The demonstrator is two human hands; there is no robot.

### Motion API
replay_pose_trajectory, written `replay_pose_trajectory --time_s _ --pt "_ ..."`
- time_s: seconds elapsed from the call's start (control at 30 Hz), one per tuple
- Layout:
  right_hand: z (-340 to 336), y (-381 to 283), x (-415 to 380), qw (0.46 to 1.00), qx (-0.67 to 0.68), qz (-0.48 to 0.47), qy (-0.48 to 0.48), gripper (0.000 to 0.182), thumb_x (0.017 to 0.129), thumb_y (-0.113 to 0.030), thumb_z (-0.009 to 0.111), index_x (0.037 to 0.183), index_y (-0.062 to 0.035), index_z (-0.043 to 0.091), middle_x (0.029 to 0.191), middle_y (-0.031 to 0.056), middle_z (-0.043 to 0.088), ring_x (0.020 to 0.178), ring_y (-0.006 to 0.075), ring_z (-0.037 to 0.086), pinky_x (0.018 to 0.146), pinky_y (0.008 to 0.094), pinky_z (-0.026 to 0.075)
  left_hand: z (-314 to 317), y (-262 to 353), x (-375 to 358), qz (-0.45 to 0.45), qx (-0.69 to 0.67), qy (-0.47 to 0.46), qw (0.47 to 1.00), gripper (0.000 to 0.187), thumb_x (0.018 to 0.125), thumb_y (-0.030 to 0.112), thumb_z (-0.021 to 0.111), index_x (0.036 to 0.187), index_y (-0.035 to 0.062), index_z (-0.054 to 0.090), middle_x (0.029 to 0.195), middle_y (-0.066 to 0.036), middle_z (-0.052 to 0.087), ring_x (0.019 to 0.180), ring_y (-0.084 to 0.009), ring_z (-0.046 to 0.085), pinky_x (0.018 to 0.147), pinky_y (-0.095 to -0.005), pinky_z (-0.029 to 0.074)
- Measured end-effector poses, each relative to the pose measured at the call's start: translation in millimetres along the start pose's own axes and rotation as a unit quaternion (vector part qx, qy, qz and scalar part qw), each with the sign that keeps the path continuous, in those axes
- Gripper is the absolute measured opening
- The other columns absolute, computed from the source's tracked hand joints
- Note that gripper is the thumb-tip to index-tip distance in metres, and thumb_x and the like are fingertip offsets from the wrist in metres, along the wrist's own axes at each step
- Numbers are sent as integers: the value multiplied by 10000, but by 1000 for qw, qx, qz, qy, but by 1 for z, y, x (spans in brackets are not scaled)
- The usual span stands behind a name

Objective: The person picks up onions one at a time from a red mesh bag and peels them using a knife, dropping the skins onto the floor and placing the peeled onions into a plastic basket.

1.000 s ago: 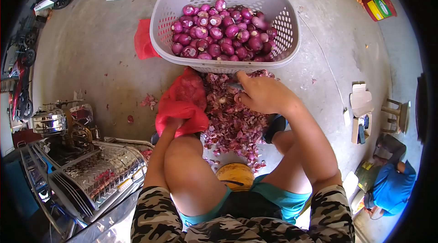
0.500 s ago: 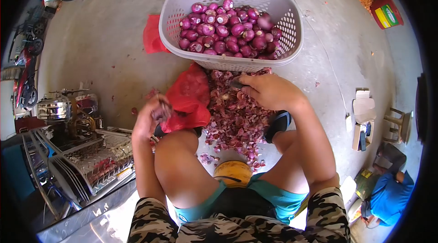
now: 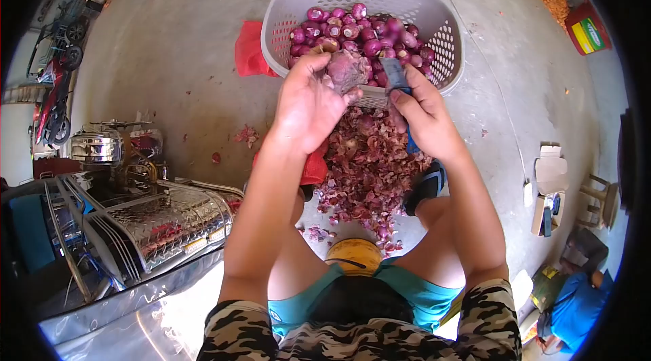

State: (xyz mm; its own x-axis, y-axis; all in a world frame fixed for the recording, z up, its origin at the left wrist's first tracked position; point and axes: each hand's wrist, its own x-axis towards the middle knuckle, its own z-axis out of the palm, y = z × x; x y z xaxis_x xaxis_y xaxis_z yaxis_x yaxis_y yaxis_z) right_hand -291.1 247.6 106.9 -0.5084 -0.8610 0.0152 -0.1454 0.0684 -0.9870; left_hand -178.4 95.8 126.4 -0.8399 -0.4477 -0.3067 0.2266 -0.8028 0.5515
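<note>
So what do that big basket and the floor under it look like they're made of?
The basket looks like moulded plastic, pale grey and matte: its walls are pierced with regular small holes and the rim is smoothly rounded. The floor looks like bare concrete, dull grey, blotchy and faintly cracked.

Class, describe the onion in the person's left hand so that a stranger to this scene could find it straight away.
Start at the big pale basket full of purple onions on the concrete floor. Just in front of its near rim, above the heap of peelings, the left hand holds one onion up. Unlike the shiny peeled ones in the basket, it is dull, still wears papery skin, and sits beside the knife in the right hand.
</note>
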Motion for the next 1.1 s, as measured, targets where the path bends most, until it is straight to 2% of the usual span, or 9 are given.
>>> replay_pose_trajectory --time_s 0.13,0.27,0.37,0.5,0.7,0.83,0.9,1.0,1.1 --pt "-2 1 3 996 -30 -74 31 383 793 -243 689 1039 22 561 771 76 601 692 162 559 676 303 467 -13 -13 2 -72 -55 -96 991 235 869 278 504 937 72 596 895 -82 644 862 -246 601 767 -371 471" --pt "2 8 10 989 -84 -111 45 461 722 -306 755 989 26 582 761 131 633 662 212 608 634 341 482 -18 -29 9 -38 -72 -25 996 252 886 290 498 971 81 610 907 -71 646 861 -231 593 790 -382 465" --pt "5 -4 10 983 -158 -89 26 500 695 -345 769 971 29 584 737 171 632 632 267 625 604 369 489 -8 -33 7 -41 -96 -33 994 205 881 281 532 979 111 592 909 -31 632 891 -194 589 766 -348 445" --pt "2 0 12 976 -196 -95 1 431 794 -282 671 1056 32 535 707 179 612 622 325 615 576 384 478 -10 -32 10 -7 -104 -73 992 224 893 248 514 1059 104 561 945 -30 607 901 -182 559 826 -351 425" --pt "14 6 4 987 -141 -47 67 348 876 -122 531 1171 31 426 697 191 601 613 349 616 568 408 478 -10 -41 16 154 92 4 984 234 939 205 505 1143 93 485 989 -35 551 918 -129 521 825 -276 414" --pt "37 0 -4 984 -136 -2 115 350 878 -109 518 1178 31 404 738 221 610 623 401 603 581 458 474 -14 -45 11 302 417 117 849 268 967 273 477 1112 48 462 939 -56 497 847 -115 455 776 -271 407" --pt "50 9 -7 960 -216 -60 170 340 876 -102 512 1171 30 406 743 229 610 629 425 595 588 481 469 -16 -51 12 338 401 138 840 311 966 306 471 1107 29 446 941 -80 489 840 -140 454 769 -298 415" --pt "63 11 -15 963 -224 -54 140 338 846 -66 507 1153 34 409 746 242 599 657 430 592 598 501 466 -20 -58 13 331 348 161 862 337 965 315 466 1119 18 424 980 -114 484 886 -180 464 821 -332 406" --pt "69 14 -17 955 -270 -42 116 345 824 -46 504 1136 55 398 845 278 584 688 442 591 603 506 474 -23 -64 13 361 387 184 828 287 991 288 414 1117 30 428 1000 -56 479 877 -121 457 797 -271 406"
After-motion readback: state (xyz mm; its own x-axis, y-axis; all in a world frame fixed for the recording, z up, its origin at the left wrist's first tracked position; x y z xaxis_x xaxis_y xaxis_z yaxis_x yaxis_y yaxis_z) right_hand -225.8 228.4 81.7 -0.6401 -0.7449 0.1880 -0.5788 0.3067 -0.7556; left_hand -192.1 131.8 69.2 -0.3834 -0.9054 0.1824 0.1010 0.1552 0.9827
